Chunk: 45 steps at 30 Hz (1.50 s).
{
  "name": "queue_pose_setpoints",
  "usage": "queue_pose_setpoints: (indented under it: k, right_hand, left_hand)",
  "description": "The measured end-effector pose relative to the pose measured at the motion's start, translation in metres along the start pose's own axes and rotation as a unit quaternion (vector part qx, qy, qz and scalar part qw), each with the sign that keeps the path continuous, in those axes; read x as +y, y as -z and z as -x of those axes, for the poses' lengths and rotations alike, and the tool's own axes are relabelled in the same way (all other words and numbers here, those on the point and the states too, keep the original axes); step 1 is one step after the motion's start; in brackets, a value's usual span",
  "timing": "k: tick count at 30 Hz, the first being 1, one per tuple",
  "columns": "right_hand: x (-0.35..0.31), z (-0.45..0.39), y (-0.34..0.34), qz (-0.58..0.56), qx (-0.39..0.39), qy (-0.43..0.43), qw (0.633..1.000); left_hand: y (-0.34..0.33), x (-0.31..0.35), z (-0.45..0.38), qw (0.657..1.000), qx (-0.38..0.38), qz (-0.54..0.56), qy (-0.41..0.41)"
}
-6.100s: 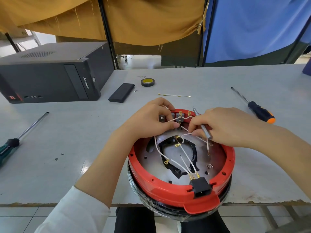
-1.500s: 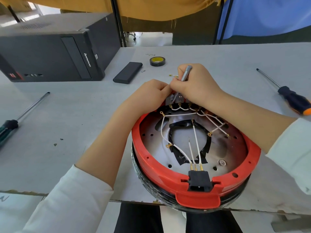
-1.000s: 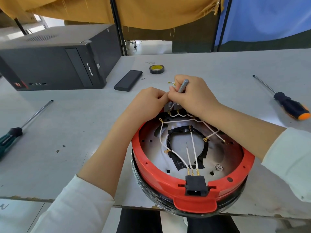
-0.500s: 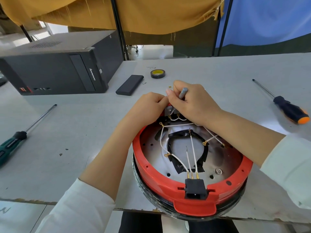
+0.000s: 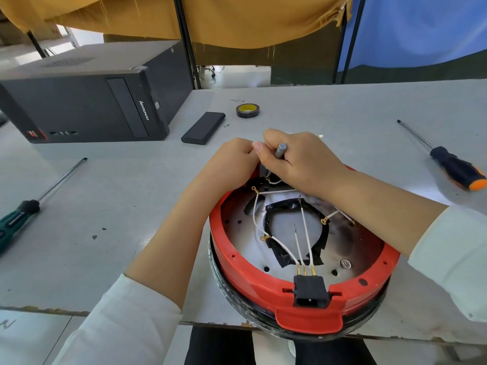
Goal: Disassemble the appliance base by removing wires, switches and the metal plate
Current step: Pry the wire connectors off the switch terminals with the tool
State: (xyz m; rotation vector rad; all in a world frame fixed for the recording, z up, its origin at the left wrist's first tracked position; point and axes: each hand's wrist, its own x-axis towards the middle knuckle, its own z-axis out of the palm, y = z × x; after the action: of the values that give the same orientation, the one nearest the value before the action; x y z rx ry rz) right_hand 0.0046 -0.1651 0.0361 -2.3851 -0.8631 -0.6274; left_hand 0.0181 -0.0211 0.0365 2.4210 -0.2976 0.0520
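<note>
Compared with six seconds ago, both hands have shifted to the far rim of the red appliance base, which overhangs the near table edge. Right hand grips a small grey tool; left hand is curled beside it, its hold hidden. White wires remain attached, so removal is incomplete.

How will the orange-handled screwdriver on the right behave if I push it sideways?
The orange-handled screwdriver looks likely to roll: its handle seems rounded and it lies flat on the smooth table. It is probably stiff, with a straight metal shaft.
</note>
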Motion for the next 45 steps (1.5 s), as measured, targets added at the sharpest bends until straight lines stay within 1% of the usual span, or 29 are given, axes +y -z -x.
queue_pose_setpoints:
  k: [7, 9, 12, 13, 17, 21, 23, 26, 29, 31, 34, 38, 40, 43, 45]
  right_hand:
    - [-0.001, 0.002, -0.002, 0.041, -0.003, 0.017, 0.999]
    - [-0.001, 0.000, -0.003, 0.021, -0.005, -0.010, 1.000]
    - [0.003, -0.005, -0.004, -0.059, -0.008, -0.087, 0.994]
    - [0.004, -0.006, -0.004, -0.071, -0.014, -0.102, 0.992]
    - [0.004, -0.006, -0.004, -0.065, -0.034, -0.115, 0.991]
    - [0.006, -0.011, -0.007, -0.069, -0.032, -0.139, 0.987]
    - [0.007, -0.013, -0.009, -0.039, -0.048, -0.149, 0.987]
    - [0.006, -0.011, -0.009, -0.005, -0.056, -0.113, 0.992]
    - [0.002, -0.005, -0.004, -0.029, -0.018, -0.063, 0.997]
    - [-0.001, -0.003, -0.001, -0.008, -0.004, -0.030, 1.000]
    - [-0.003, -0.002, -0.001, 0.060, -0.020, 0.015, 0.998]
    - [-0.005, -0.002, -0.004, 0.125, -0.045, 0.041, 0.990]
    - [-0.007, -0.005, -0.006, 0.137, -0.050, 0.022, 0.989]
    - [-0.004, -0.011, -0.008, 0.075, -0.055, -0.051, 0.994]
    - [-0.002, -0.013, -0.009, 0.050, -0.055, -0.069, 0.995]
  left_hand:
    - [0.001, -0.001, 0.000, 1.000, -0.008, 0.017, -0.006]
    - [0.000, -0.002, -0.001, 1.000, 0.002, 0.011, -0.007]
    - [-0.003, -0.002, -0.002, 1.000, 0.018, 0.007, -0.011]
    - [-0.003, -0.003, -0.002, 1.000, 0.018, 0.006, -0.013]
    - [-0.003, -0.003, -0.003, 1.000, 0.017, 0.003, -0.020]
    - [-0.002, -0.002, -0.003, 1.000, 0.018, -0.007, -0.021]
    - [-0.002, -0.002, -0.003, 0.999, 0.021, -0.013, -0.020]
    - [-0.002, -0.001, -0.002, 0.999, 0.026, -0.019, -0.010]
    - [-0.001, 0.000, -0.001, 1.000, 0.015, -0.007, -0.009]
    - [0.000, -0.001, -0.001, 1.000, 0.005, -0.004, -0.005]
    - [0.002, -0.001, -0.002, 0.999, -0.018, -0.047, -0.012]
    - [0.003, 0.003, -0.001, 0.991, -0.032, -0.127, -0.024]
    - [0.003, 0.002, 0.000, 0.991, -0.029, -0.130, -0.031]
    - [0.002, 0.000, -0.002, 0.996, -0.026, -0.085, -0.023]
    - [0.000, -0.001, -0.002, 0.997, -0.018, -0.075, -0.021]
